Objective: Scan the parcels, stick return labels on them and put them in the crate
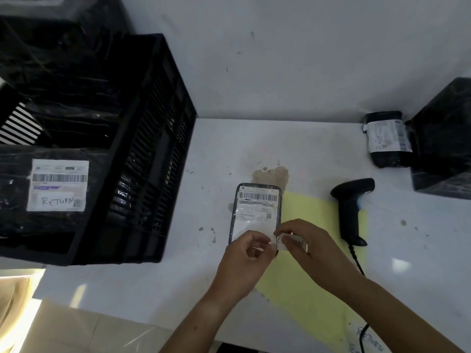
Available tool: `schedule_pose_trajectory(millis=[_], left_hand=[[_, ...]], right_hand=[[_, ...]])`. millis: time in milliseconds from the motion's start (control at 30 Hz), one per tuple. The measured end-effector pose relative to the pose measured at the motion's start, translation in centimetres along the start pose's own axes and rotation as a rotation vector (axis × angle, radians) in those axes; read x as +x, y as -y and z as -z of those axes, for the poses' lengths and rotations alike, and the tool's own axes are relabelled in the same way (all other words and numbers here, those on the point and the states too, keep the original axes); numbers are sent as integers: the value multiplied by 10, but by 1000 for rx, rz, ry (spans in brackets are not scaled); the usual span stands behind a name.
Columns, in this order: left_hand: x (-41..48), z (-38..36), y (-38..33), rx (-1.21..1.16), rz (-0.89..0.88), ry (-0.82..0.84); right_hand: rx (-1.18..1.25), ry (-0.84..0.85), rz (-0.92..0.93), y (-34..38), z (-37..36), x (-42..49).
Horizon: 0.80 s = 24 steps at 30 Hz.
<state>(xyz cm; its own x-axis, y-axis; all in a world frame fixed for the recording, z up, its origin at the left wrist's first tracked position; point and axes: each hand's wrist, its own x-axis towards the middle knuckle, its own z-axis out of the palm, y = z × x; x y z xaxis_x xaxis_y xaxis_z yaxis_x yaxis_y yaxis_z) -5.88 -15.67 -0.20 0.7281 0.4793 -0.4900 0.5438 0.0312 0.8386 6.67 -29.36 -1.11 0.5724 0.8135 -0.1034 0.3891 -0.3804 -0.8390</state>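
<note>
Left hand (246,253) and right hand (304,242) pinch a return label (298,245) at the parcel's (257,207) near end; scanner (350,210) lies right of the parcel, crate (153,149) left.

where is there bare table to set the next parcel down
Bare table lies between the crate and the small parcel, along the wall behind it, and right of the scanner. Crowded where left hand and right hand pinch the return label, and by the corner parcels.

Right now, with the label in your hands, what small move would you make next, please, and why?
Probably lower the return label onto the blank near end of the small parcel and press it flat: the left hand and right hand pinch it right there, and the crated parcel wears its RETURN label likewise.
</note>
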Motion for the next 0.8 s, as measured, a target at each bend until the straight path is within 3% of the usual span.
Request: schedule_pose_trajectory(millis=[400,567,800], left_hand=[[45,47,5,3,-72,7],[60,54,14,-16,-43,-59],[65,50,28,31,-51,-87]], right_hand=[[-5,-28,-95,16,-35,29],[84,-224,-229,12,-43,34],[157,-347,-369,1,-52,38]])
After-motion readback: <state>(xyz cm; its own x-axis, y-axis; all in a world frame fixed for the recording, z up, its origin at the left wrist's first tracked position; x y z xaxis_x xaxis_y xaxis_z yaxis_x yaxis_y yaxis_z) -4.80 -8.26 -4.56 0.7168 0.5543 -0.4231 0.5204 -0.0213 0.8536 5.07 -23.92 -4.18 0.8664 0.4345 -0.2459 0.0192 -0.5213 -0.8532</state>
